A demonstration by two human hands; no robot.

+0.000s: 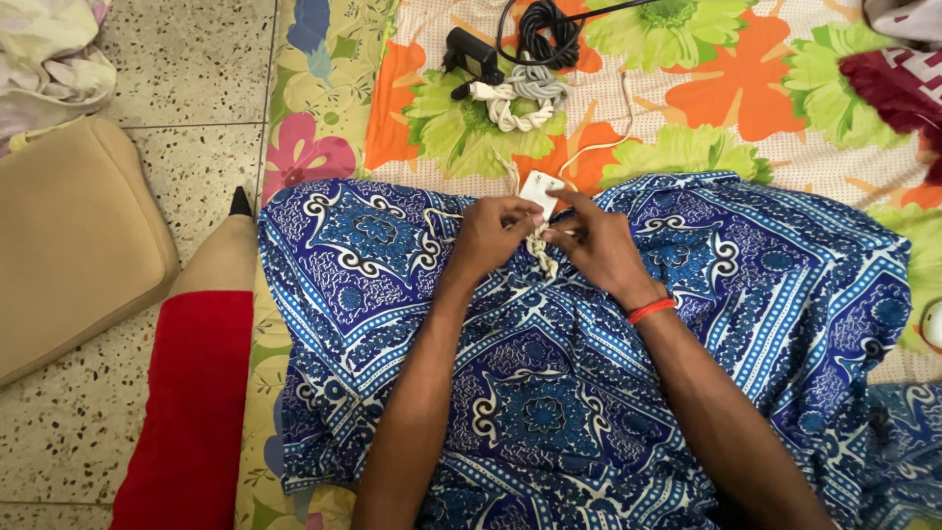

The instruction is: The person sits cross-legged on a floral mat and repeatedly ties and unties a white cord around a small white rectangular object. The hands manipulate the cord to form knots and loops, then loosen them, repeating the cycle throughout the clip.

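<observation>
On the blue patterned cloth (549, 393) we're mid-wrap: left hand (488, 238) & right hand (599, 245) both pinch the white cable (541, 251) by its white adapter (541, 188). Next needs steady tension, we reckon.

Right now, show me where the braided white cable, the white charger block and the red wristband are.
braided white cable (541, 250): head view, on the braided stretch between the hands.
white charger block (538, 186): head view, on its flat top face.
red wristband (651, 311): head view, on the band's middle.

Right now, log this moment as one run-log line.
left hand: pinching white cord | right hand: pinching same cord | white plug: just beyond | under hands: blue patterned cloth
</observation>
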